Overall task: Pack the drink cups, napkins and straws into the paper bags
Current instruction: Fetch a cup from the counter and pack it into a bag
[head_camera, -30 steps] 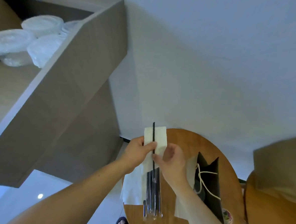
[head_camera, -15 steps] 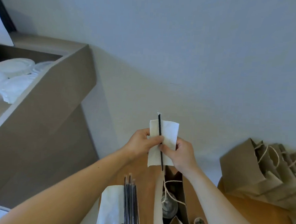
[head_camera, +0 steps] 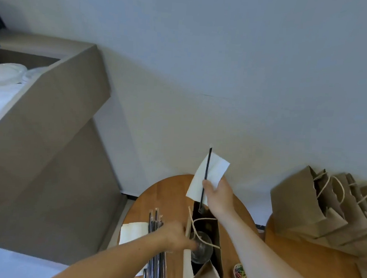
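While right hand (head_camera: 218,194) pinches napkin (head_camera: 216,168), straw (head_camera: 206,172), blur obscures left hand (head_camera: 175,237).

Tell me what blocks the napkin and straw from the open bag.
Nothing solid: the straw reaches the bag at its far end. A rope handle loops across the mouth; the cup sits at the near end.

A round wooden table (head_camera: 166,193) carries a paper bag (head_camera: 215,267) that stands open near its middle. To the left of this bag lie a small pile of white napkins (head_camera: 132,232) and, just beside it, a bundle of straws (head_camera: 155,221). A little round tub (head_camera: 240,276), holding what seem to be coloured paper clips, sits on the wood right of the bag, and on a second wooden table (head_camera: 299,264) at the right several brown bags (head_camera: 298,210) lean one against the other.
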